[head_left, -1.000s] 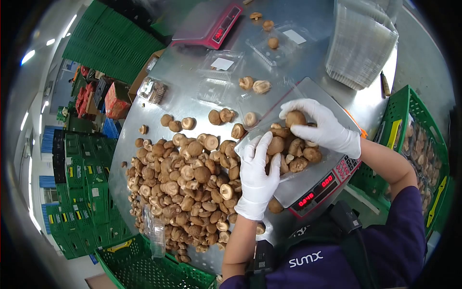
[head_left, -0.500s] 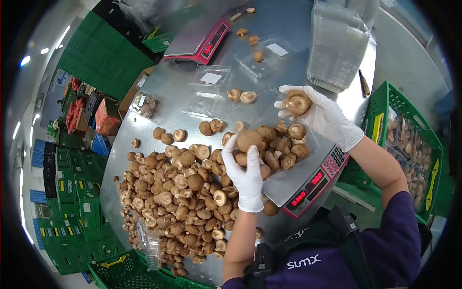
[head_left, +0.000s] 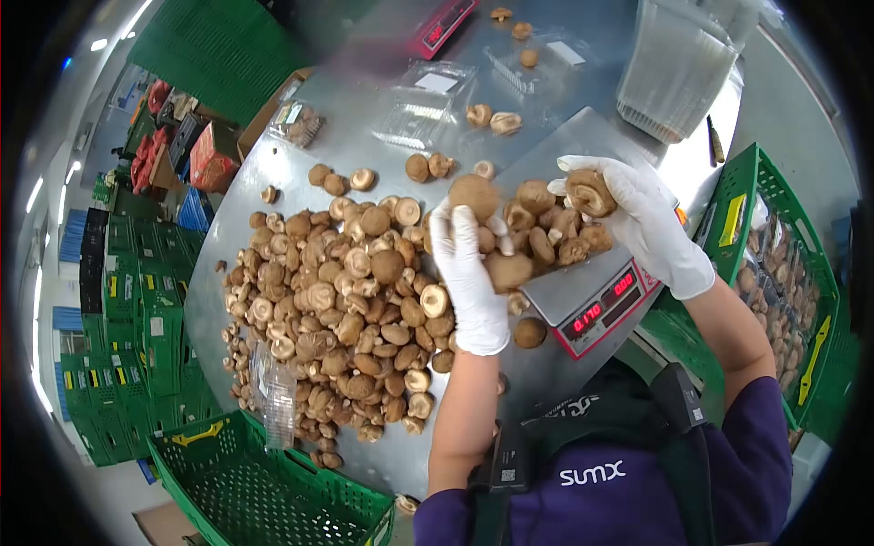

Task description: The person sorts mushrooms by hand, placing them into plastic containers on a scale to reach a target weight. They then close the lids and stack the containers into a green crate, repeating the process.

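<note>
White gloves cover both hands. My left hand (head_left: 472, 282) is closed around a large brown shiitake mushroom (head_left: 473, 195) at the left side of a cluster of shiitakes (head_left: 544, 238). That cluster sits over the plate of a red-framed digital scale (head_left: 596, 318) showing 0.170; whatever container is under it is largely hidden. To the right, my right hand (head_left: 651, 223) grips another shiitake mushroom (head_left: 590, 193), its gilled underside turned upward, just above the cluster. Left of my left hand spreads a big heap of loose shiitakes (head_left: 337, 309) on the metal table (head_left: 237, 196).
Nested clear trays (head_left: 678, 77) stand at the back right. A green crate (head_left: 746, 182) of packed mushrooms is on the right; another green crate (head_left: 273, 482) sits at the front left. Clear packs (head_left: 423, 105) and a second red scale (head_left: 446, 23) lie farther back.
The scale reading has dropped from 0.360 to 0.170. Both hands still hold mushrooms; the right one has come lower and closer to the cluster. The camera view has shifted.
</note>
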A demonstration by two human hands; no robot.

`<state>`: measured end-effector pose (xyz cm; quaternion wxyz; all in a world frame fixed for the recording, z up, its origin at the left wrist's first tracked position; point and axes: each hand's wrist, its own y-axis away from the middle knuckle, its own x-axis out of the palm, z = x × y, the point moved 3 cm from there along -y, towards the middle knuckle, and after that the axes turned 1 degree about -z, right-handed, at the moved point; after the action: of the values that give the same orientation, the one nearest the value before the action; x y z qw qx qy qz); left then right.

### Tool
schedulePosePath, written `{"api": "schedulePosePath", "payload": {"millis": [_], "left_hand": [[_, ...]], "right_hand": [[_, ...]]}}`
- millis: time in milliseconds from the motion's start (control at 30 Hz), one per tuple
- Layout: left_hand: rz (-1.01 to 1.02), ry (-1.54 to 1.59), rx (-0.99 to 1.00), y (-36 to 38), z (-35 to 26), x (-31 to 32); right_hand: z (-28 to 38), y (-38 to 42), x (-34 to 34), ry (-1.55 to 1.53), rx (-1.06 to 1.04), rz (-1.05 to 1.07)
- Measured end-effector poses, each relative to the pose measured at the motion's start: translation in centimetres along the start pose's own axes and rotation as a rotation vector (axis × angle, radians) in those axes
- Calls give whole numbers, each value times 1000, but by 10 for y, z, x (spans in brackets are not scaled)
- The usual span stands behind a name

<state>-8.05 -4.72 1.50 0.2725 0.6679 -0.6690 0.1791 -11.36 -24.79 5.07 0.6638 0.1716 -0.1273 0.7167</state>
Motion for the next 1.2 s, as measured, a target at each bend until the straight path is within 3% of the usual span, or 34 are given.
{"api": "schedulePosePath", "payload": {"millis": [167,200,233,300,400,467,533,567,767,900,1100,1200], "left_hand": [[-112,-213,75,40,-46,-43],[-140,-362,30,53,-47,-58],[-112,-450,-56,65,-43,-81],[-57,-818,87,86,-14,-124],[70,-1235,214,117,4,-138],[153,-1496,198,126,18,-145],[222,-1701,189,129,32,-155],[237,-1727,225,128,34,-157],[396,-1876,448,136,47,-163],[428,-1780,563,133,48,-167],[482,-1805,397,129,52,-157],[468,-1862,458,131,52,-157]], "right_hand": [[-28,52,52,337,107,124],[-40,60,63,513,9,245],[-59,68,72,690,-98,360],[-101,84,85,881,-195,469],[-158,97,88,1087,-197,503],[-186,96,86,1256,-184,570],[-208,107,82,1317,-331,515],[-205,109,85,1345,-408,489],[-168,132,73,1233,-417,466],[-152,148,61,1206,-432,481],[-127,149,50,1144,-496,423],[-104,138,43,1141,-530,303]]}}
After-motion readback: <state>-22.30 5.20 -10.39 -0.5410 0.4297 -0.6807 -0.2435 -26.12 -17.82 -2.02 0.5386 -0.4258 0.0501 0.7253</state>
